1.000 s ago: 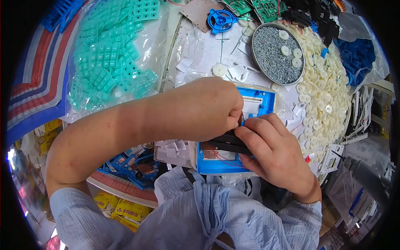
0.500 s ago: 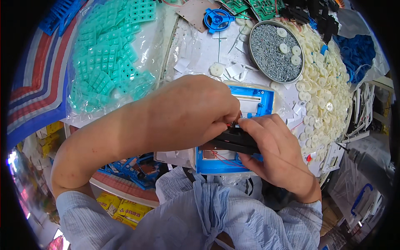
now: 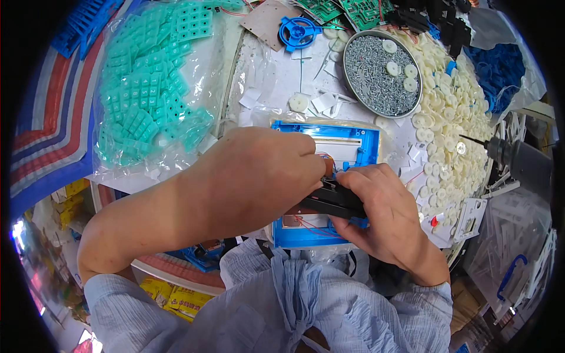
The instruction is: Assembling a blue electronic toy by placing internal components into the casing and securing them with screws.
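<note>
Over an open blue plastic casing (image 3: 371,146), a black plastic part (image 3: 334,201) is held tilted in my right hand (image 3: 385,215), thumb below and fingers on top. My left hand (image 3: 256,167) is closed in a pinch at the part's upper edge; whatever lies between its fingertips is hidden. Thin coloured wires (image 3: 326,157) show beside those fingertips. Lower in the casing, red wires (image 3: 312,226) run out from under the black part. The back of my left hand covers the casing's left side.
Teal keypad sheets (image 3: 138,88) lie on plastic at the left. A round tin of screws (image 3: 376,73) stands behind the casing, beside heaped cream discs (image 3: 447,117). An electric screwdriver (image 3: 524,162) hangs at the right. Green circuit boards (image 3: 362,12) are at the back.
My left hand has shifted slightly down and left, still pinching at the black part. The right hand keeps its hold. The screwdriver stands higher in view, and the whole view has shifted a little.
</note>
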A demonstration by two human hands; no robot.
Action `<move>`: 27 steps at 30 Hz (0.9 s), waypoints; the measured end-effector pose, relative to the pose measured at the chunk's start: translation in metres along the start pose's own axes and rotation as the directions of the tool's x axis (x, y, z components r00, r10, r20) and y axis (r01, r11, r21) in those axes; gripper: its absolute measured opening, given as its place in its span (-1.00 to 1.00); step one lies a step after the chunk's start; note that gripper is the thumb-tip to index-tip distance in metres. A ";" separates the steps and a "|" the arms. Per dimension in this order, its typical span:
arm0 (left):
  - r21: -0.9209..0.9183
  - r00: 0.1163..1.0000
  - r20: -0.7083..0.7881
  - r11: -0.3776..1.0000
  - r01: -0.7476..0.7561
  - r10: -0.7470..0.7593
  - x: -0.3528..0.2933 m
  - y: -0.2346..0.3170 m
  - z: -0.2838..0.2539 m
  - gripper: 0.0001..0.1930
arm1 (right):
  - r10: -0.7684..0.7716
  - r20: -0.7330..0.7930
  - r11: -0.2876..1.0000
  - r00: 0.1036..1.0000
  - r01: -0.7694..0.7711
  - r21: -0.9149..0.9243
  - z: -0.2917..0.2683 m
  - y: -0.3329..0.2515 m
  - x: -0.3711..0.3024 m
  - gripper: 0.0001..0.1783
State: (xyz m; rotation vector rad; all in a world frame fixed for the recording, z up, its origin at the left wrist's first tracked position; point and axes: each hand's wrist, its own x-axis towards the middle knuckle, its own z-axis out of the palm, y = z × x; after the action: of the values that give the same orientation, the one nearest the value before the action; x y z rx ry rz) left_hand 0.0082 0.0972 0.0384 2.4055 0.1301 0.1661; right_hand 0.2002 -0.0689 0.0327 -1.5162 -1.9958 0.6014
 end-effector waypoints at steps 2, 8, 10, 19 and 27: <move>-0.016 1.000 -0.014 1.000 -0.015 0.014 -0.001 -0.001 0.000 -0.88 | 0.001 -0.007 1.000 1.000 -0.001 0.000 0.001 0.001 0.000 -0.24; 0.085 0.993 0.114 0.996 -0.031 0.021 0.006 0.000 -0.004 -0.85 | 0.033 -0.022 0.999 0.999 -0.033 0.013 0.002 -0.001 -0.005 -0.27; 0.096 0.988 0.149 0.993 -0.065 0.050 0.010 -0.002 -0.003 -0.84 | 0.026 -0.029 1.000 0.999 -0.026 0.010 0.003 -0.001 -0.005 -0.27; 0.072 0.974 0.152 0.981 -0.182 0.170 0.019 -0.013 -0.002 -0.84 | 0.021 -0.007 1.000 1.000 -0.021 -0.008 0.002 -0.001 -0.003 -0.28; 0.116 0.945 0.261 0.966 -0.231 0.195 0.024 0.001 -0.015 -0.86 | 0.014 0.080 0.999 0.997 -0.011 -0.038 -0.003 0.000 -0.002 -0.31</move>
State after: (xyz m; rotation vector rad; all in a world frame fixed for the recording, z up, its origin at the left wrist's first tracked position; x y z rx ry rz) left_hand 0.0298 0.1100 0.0521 2.5592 -0.2435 -0.0483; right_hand 0.2029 -0.0707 0.0344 -1.5503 -2.0705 0.6426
